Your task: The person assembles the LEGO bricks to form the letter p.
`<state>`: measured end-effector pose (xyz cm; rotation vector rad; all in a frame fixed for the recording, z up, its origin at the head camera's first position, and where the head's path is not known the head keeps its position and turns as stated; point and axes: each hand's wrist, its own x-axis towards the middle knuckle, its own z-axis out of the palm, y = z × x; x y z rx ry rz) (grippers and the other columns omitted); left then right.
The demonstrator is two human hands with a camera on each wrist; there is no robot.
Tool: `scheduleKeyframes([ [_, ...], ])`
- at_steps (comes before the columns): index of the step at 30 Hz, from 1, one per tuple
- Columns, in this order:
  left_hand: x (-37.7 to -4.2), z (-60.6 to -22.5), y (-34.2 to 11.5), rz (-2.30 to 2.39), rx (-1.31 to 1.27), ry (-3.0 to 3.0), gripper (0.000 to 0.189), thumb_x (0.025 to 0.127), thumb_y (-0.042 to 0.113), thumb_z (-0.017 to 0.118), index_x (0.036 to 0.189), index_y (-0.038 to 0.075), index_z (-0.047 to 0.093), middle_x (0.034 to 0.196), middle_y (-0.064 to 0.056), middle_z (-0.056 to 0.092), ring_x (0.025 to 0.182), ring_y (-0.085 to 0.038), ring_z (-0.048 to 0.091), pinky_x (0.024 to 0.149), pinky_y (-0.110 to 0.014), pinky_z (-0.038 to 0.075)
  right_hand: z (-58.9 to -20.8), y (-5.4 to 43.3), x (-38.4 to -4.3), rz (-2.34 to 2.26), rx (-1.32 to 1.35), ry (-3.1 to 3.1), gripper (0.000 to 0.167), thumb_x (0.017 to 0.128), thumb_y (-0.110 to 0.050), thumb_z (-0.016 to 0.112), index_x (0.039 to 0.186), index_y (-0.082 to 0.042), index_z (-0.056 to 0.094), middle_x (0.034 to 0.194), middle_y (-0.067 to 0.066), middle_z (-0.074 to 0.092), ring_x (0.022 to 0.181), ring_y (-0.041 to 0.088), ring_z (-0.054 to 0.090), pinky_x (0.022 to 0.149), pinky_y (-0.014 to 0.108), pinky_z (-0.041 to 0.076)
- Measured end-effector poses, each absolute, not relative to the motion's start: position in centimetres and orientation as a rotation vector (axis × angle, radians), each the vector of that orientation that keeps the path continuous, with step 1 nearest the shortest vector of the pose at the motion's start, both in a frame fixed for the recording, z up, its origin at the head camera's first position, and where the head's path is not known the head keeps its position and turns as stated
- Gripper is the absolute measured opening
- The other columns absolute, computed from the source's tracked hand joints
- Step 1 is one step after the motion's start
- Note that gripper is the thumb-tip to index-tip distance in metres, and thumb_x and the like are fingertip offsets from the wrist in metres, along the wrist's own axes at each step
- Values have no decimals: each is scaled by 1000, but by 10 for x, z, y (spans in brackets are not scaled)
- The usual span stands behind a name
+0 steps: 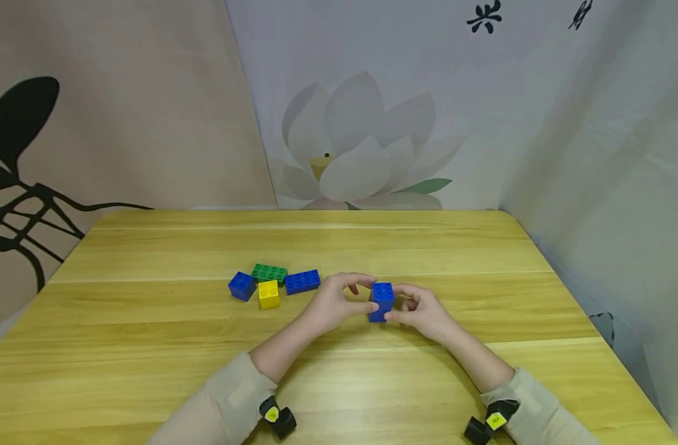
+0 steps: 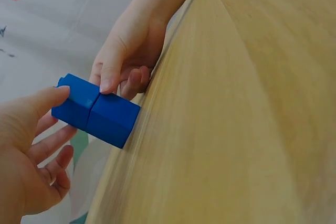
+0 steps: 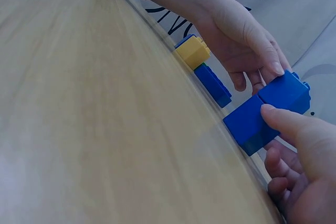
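Note:
Two square blue toy building bricks stand stacked on the wooden table, the upper brick (image 2: 79,98) on the lower brick (image 2: 113,120). From the left, my left hand (image 1: 333,301) pinches the upper brick, its thumb flat on the near face. My right hand (image 1: 426,313) grips the lower one from the other side, the thumb close below the seam in the right wrist view. A thin dark line marks the joint between the bricks. Studs show on top of the stack in the head view.
Left of the hands lie a square blue brick (image 1: 241,287), a green brick (image 1: 269,272), a yellow brick (image 1: 269,295) and a longer blue brick (image 1: 303,282), grouped closely. Behind the table (image 1: 149,346) hangs a printed cloth (image 1: 372,49) with a lotus.

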<state>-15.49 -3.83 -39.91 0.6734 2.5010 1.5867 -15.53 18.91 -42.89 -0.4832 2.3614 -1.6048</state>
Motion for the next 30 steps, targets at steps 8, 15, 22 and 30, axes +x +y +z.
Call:
scheduleKeyframes([
  [8, -150, -396, -48, 1623, 677, 2523, 43, 80, 21, 80, 121, 14, 67, 109, -3, 68, 95, -30, 55, 63, -32, 46, -427, 187, -154, -1620, -477, 2352, 46, 82, 1, 73, 125, 3, 57, 64, 4, 50, 49, 10, 40, 47, 21, 32],
  [15, -145, -395, -63, 1629, 650, 2563, 41, 79, 22, 80, 118, 17, 68, 107, 0, 68, 95, -31, 55, 59, -31, 45, -430, 188, -153, -1677, -476, 2334, 46, 82, -7, 76, 125, -1, 58, 78, 9, 59, 50, 10, 44, 46, 22, 35],
  [22, -141, -390, -82, 1700, 607, 2570, 39, 78, 21, 81, 115, 16, 69, 107, -3, 69, 94, -33, 54, 69, -36, 44, -426, 188, -153, -1680, -472, 2336, 44, 81, -10, 77, 122, -1, 61, 98, 12, 63, 51, 10, 44, 46, 22, 36],
  [30, -138, -383, -103, 1742, 551, 2553, 38, 79, 18, 81, 115, 16, 69, 107, 4, 68, 99, -32, 54, 76, -46, 44, -425, 187, -153, -1683, -449, 2325, 43, 81, -8, 77, 120, 0, 61, 90, 11, 64, 50, 10, 43, 46, 22, 35],
])
